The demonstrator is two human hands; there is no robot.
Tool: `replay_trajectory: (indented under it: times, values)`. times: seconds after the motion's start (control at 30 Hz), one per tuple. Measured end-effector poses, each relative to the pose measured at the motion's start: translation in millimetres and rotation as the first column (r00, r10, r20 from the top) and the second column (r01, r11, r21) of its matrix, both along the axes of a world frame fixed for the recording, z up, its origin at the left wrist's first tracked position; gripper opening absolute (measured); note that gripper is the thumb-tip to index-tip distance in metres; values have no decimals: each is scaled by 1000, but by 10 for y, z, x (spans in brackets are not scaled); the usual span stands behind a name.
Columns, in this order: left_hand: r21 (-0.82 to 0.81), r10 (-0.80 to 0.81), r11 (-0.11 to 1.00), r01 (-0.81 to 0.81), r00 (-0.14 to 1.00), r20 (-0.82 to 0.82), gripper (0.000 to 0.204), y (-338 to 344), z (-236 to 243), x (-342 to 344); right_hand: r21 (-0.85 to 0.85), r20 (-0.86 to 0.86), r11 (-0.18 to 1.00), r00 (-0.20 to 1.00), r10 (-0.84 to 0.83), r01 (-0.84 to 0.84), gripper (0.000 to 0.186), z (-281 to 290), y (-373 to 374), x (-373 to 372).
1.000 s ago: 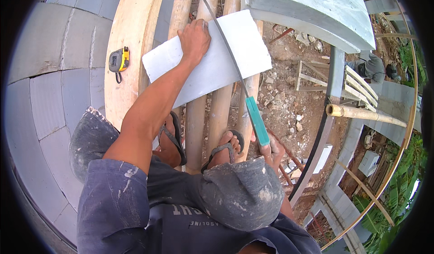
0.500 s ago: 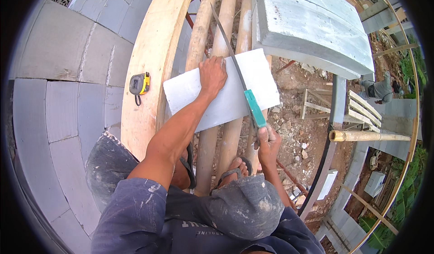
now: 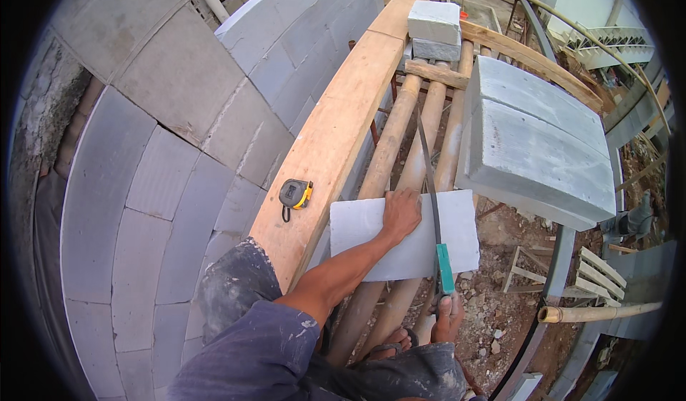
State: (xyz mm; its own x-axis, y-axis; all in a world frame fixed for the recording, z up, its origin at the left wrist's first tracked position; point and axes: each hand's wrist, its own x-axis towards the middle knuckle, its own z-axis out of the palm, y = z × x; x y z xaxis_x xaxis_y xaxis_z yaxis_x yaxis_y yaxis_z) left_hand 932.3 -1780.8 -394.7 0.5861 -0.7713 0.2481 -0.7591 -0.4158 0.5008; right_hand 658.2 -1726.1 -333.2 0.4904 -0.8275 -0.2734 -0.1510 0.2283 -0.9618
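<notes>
My left hand point(image 3: 402, 214) presses on a white rectangular slab point(image 3: 364, 247), its fingers curled at the far edge. The slab lies across bamboo poles point(image 3: 382, 162). My right hand point(image 3: 446, 318) grips a handsaw by its teal handle point(image 3: 444, 268); the long dark blade runs over the slab just right of my left hand, toward the far end of the poles. A black and yellow tape measure point(image 3: 295, 196) rests on a wide wooden plank point(image 3: 339, 122) to the left.
Large grey blocks point(image 3: 536, 151) rest right of the poles, with smaller ones point(image 3: 433, 22) at the far end. A block wall point(image 3: 164, 179) runs along the left. A bamboo pole end point(image 3: 554, 314) juts out at right, above rubble. A person point(image 3: 636, 219) is below at far right.
My right hand and the saw have moved forward over the slab since a second ago. My left hand stays on the slab. The view has tilted up, showing more of the platform's far end.
</notes>
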Motion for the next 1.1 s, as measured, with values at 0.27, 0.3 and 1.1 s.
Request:
replay_trajectory:
  times: [0.27,0.3,1.1]
  values:
    - [55,17,998,-20,999,48,20,-65,26,-68,-105,1,994,1000,31,-31,46,67,-45,24]
    - [43,26,999,-29,998,55,20,-69,25,-38,-86,-13,996,1000,10,-11,45,37,-52,47]
    - [140,129,980,-144,986,107,24,-90,-50,-306,30,-87,997,994,-64,67,43,312,551,-646]
